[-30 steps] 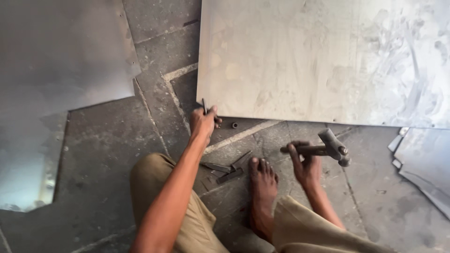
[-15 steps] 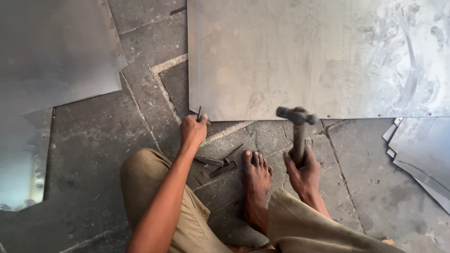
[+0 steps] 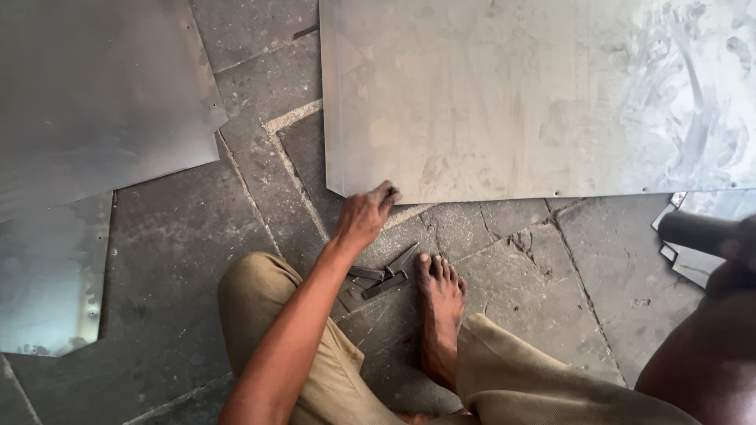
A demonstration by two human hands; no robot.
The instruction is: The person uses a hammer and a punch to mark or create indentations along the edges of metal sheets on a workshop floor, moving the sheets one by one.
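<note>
My left hand [image 3: 366,214] rests at the near edge of a large grey metal sheet [image 3: 551,94] lying on the stone floor. Its fingertips are pinched on a small dark punch [image 3: 390,191] that touches the sheet's edge. My right hand [image 3: 744,244] is raised close to the camera at the right edge, blurred, gripping a hammer [image 3: 693,230], of which only a dark part shows. My right forearm [image 3: 701,354] fills the lower right corner.
My bare foot [image 3: 441,315] is planted beside some small dark metal tools [image 3: 386,277] on the floor. Another metal sheet [image 3: 94,94] and a shinier one [image 3: 47,275] lie at the left. Metal offcuts [image 3: 693,266] sit at the right.
My right hand has swung the hammer up from near the floor to close by the camera. My left hand has stayed at the sheet's edge with the punch.
</note>
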